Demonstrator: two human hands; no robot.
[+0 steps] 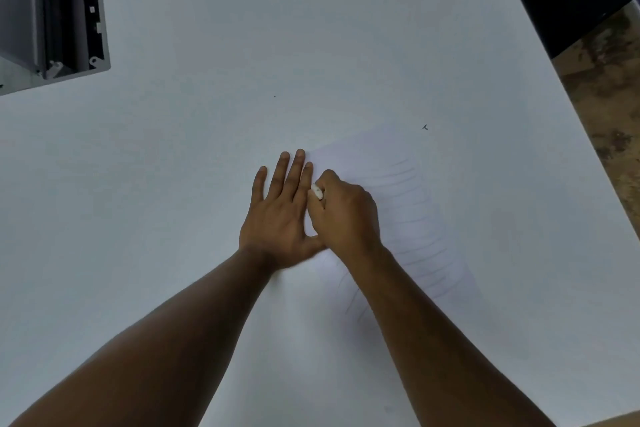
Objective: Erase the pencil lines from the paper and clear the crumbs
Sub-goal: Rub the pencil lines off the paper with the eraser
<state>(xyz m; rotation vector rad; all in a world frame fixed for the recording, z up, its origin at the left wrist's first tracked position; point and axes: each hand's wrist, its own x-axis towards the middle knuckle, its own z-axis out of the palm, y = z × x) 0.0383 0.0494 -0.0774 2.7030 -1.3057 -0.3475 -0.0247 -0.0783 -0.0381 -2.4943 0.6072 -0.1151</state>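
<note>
Pressing the paper (408, 191) flat with the left hand (280, 215), fingers spread, steadying it; gripping the eraser (316, 192) in the right hand (346, 218), rubbing mid-frame.

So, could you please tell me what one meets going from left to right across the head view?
Grey box → left hand → eraser → right hand → pencil lines → small dark mark → brown floor.

A grey open box (52, 14) sits at the far left corner of the white table (242, 62). A small dark speck (425, 127) lies further right
</note>
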